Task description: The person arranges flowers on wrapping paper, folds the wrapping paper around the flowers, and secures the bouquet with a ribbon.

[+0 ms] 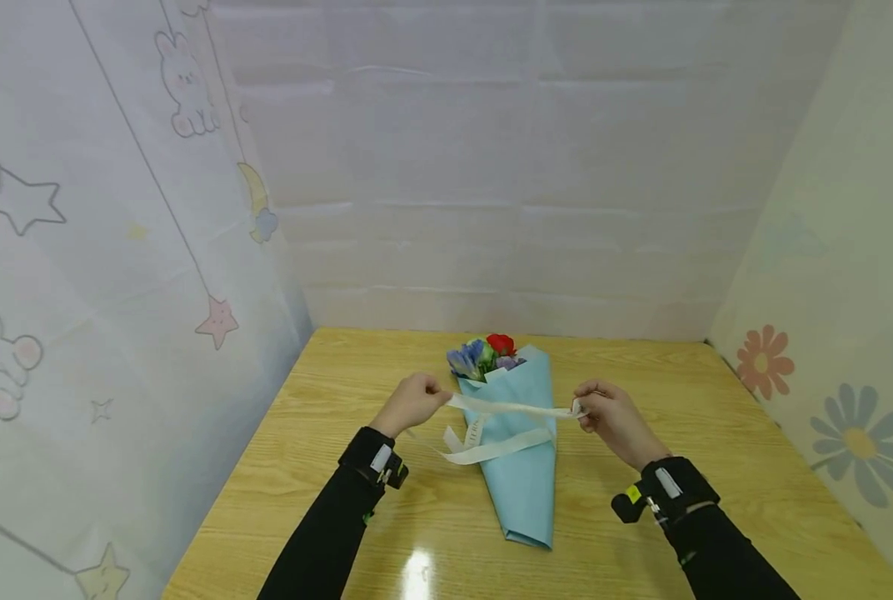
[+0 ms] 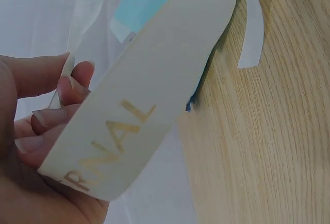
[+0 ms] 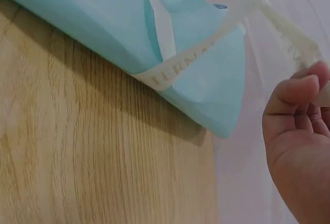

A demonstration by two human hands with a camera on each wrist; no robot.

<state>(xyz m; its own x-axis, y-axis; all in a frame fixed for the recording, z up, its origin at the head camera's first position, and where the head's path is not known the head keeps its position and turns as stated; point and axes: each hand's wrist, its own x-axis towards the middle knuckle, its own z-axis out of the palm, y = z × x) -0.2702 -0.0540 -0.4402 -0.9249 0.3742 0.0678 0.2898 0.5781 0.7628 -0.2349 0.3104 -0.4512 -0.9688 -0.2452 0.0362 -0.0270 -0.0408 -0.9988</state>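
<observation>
Ribbon [image 1: 517,408] stretches between two grips above the bouquet [image 1: 523,492], which lies mid-way across the counter [image 1: 304,467]; another length passes round the wrap. Left grip [image 1: 414,404] and right grip [image 1: 621,423] each pinch the strip, fingertips together. Tying seems in hand; the next move probably calls for crossing the ends and drawing them snug. Flowers [image 1: 484,358] lie near the far edge, with room to either side.
</observation>
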